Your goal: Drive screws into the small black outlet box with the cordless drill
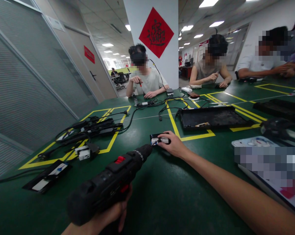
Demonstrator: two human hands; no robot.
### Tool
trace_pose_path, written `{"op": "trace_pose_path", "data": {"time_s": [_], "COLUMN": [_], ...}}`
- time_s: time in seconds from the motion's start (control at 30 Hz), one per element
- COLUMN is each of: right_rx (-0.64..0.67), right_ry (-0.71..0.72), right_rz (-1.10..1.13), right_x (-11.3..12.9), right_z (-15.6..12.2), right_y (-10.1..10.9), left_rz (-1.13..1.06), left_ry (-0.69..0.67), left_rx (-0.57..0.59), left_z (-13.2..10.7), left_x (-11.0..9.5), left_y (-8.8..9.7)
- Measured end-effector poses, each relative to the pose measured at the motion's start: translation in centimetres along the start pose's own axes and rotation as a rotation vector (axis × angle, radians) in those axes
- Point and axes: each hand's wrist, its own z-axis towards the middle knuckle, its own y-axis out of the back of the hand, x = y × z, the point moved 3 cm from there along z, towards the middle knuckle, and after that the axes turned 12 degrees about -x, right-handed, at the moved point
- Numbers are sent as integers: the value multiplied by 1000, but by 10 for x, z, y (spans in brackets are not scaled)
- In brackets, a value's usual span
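Observation:
My left hand (113, 213) is wrapped round the grip of a black cordless drill (104, 184) with red switches. The drill points forward and to the right. Its front end is at the small black part with white pieces (153, 138); I cannot tell whether the bit touches it. My right hand (173, 145) grips that part from its right side against the green table (147, 186). Fingers and drill hide some of the part. At the left lies a similar flat black part with white strips (41, 185).
Black cables and adapters (98, 127) are heaped at the left, with a white plug block (83, 152) beside them. A black tray (211, 117) lies beyond my right hand. Boxes or cases (257, 142) are at the right. Co-workers (147, 76) sit across the table.

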Motion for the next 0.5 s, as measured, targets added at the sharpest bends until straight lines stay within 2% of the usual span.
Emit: {"op": "trace_pose_path", "data": {"time_s": [0.17,0.5], "right_rx": [-3,0], "right_ry": [13,22], "right_rz": [3,-20], "right_x": [0,-4], "right_z": [0,-1], "right_y": [0,-1], "left_rz": [3,-29], "left_ry": [22,-58], "left_rx": [19,-13], "left_z": [-3,-5], "left_x": [-2,-2], "left_y": [-1,-3]}}
